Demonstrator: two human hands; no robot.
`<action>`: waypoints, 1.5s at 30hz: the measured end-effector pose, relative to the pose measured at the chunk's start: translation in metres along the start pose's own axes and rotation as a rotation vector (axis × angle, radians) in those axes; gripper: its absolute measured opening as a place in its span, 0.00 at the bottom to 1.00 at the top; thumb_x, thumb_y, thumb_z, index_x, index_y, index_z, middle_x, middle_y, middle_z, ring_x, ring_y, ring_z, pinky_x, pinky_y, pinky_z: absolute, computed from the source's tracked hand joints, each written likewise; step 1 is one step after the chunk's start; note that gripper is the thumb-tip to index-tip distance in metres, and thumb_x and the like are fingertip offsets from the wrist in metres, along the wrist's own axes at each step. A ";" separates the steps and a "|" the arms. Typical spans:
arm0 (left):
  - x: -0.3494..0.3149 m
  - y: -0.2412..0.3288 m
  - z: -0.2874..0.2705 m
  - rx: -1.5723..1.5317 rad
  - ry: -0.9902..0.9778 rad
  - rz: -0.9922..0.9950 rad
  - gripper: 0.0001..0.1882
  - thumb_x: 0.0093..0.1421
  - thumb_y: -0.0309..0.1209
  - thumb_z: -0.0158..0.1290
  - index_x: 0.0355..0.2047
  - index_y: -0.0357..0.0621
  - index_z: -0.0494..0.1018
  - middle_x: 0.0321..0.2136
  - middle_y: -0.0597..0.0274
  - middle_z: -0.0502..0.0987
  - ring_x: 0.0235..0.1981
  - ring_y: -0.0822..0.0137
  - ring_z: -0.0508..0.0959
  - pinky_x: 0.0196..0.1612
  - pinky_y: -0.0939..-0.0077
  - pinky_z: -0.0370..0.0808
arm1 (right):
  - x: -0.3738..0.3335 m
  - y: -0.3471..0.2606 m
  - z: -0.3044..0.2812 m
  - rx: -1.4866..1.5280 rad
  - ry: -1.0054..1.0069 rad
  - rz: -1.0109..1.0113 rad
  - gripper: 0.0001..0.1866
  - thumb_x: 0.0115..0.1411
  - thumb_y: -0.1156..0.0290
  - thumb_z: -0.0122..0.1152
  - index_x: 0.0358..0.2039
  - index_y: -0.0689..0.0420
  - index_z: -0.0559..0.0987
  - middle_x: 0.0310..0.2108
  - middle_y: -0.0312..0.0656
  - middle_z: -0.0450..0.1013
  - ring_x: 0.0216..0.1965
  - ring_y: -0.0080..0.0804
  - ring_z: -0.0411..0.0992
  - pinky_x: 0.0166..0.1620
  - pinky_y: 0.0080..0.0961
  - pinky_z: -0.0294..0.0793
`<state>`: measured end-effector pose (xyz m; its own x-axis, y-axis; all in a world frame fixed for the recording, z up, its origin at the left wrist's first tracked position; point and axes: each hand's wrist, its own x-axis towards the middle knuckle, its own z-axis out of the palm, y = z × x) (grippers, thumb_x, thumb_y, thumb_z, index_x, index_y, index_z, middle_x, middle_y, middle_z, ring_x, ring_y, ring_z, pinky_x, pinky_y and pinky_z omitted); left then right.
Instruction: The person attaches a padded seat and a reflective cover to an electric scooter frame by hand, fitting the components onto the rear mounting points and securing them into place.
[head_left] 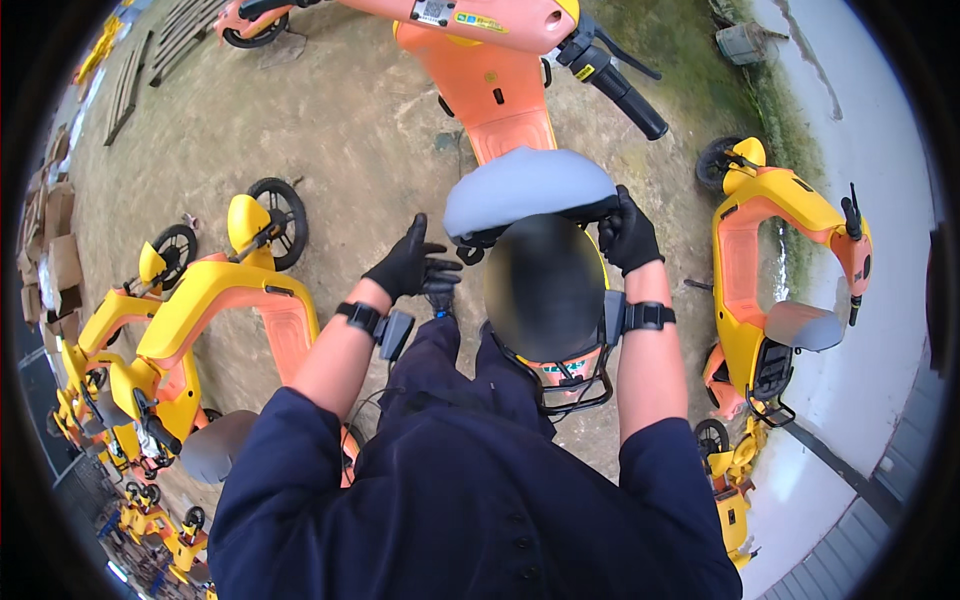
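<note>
An orange electric scooter [497, 95] stands in front of me, its grey padded seat [528, 188] just below my view. My right hand [628, 236], in a black glove, grips the seat's right rear edge. My left hand [411, 266], also gloved, is at the seat's left underside, its fingers curled on a small dark tool [440, 298] with a blue tip that points down. Both wrists wear black straps with small boxes. A dark blurred round patch [545, 290] hides the frame under the seat. The black rear rack [575, 385] shows below it.
Yellow and orange scooters are parked close on the left [225, 295] and on the right [770, 290]. The scooter's black handlebar grip [630, 95] juts out at the upper right. More yellow scooters crowd the lower left. The ground is bare dirt, with a white wall on the right.
</note>
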<state>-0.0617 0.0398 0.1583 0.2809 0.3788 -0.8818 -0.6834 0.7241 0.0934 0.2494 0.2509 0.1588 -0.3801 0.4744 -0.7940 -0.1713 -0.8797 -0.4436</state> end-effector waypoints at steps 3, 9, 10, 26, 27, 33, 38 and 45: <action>0.033 -0.014 -0.002 -0.147 -0.297 0.044 0.41 0.51 0.65 0.36 0.50 0.41 0.61 0.42 0.52 0.70 0.40 0.54 0.73 0.39 0.56 0.72 | -0.053 0.030 0.022 -1.590 0.254 -0.988 0.16 0.52 0.67 0.58 0.42 0.55 0.69 0.15 0.34 0.63 0.19 0.24 0.64 0.21 0.24 0.64; 0.062 -0.102 0.022 -0.165 -0.099 0.213 0.36 0.53 0.62 0.35 0.48 0.44 0.64 0.42 0.56 0.71 0.39 0.59 0.73 0.39 0.60 0.71 | -0.113 0.063 -0.024 -1.267 0.191 -0.569 0.17 0.58 0.64 0.46 0.44 0.62 0.68 0.33 0.44 0.73 0.32 0.29 0.71 0.35 0.24 0.70; 0.064 -0.113 0.023 -0.145 -0.098 0.211 0.36 0.54 0.61 0.35 0.48 0.43 0.64 0.42 0.56 0.71 0.39 0.59 0.73 0.39 0.60 0.71 | -0.117 0.062 -0.031 -1.124 0.198 -0.397 0.17 0.60 0.62 0.42 0.43 0.61 0.69 0.31 0.42 0.73 0.30 0.27 0.70 0.33 0.23 0.70; 0.100 -0.188 0.015 0.038 0.030 0.170 0.33 0.58 0.57 0.33 0.48 0.40 0.63 0.38 0.55 0.72 0.34 0.64 0.73 0.35 0.69 0.70 | -0.111 0.113 -0.047 -1.199 0.593 0.022 0.34 0.58 0.47 0.40 0.57 0.58 0.55 0.51 0.58 0.60 0.51 0.47 0.61 0.52 0.30 0.58; 0.101 -0.189 0.015 0.042 0.027 0.172 0.33 0.58 0.56 0.33 0.48 0.40 0.63 0.38 0.55 0.72 0.34 0.64 0.73 0.35 0.70 0.70 | -0.116 0.115 -0.037 -1.103 0.624 -0.007 0.34 0.58 0.47 0.40 0.58 0.55 0.55 0.51 0.58 0.60 0.51 0.47 0.61 0.52 0.30 0.58; 0.094 -0.178 0.011 0.130 -0.043 0.175 0.32 0.59 0.55 0.32 0.49 0.39 0.62 0.37 0.55 0.72 0.32 0.66 0.73 0.34 0.73 0.70 | -0.118 0.118 -0.076 -1.165 0.562 0.009 0.35 0.57 0.45 0.41 0.54 0.61 0.59 0.49 0.58 0.62 0.50 0.47 0.62 0.51 0.31 0.59; 0.067 -0.151 -0.012 0.264 -0.059 0.320 0.31 0.61 0.53 0.31 0.49 0.38 0.62 0.36 0.54 0.72 0.31 0.68 0.73 0.32 0.76 0.69 | -0.128 0.078 -0.025 -0.938 0.414 -0.373 0.30 0.60 0.53 0.42 0.52 0.67 0.60 0.50 0.53 0.63 0.51 0.37 0.63 0.52 0.27 0.60; 0.007 -0.050 0.034 0.426 0.290 0.612 0.32 0.59 0.58 0.30 0.22 0.42 0.70 0.13 0.63 0.70 0.16 0.70 0.70 0.22 0.80 0.67 | -0.074 0.028 -0.001 -1.254 0.100 -0.855 0.23 0.54 0.79 0.46 0.53 0.61 0.61 0.48 0.48 0.65 0.47 0.32 0.66 0.45 0.23 0.69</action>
<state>-0.0029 0.0262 0.1629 -0.2870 0.6575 -0.6966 -0.3274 0.6161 0.7164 0.2737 0.1915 0.2044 -0.4999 0.8571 -0.1243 0.5770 0.2226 -0.7858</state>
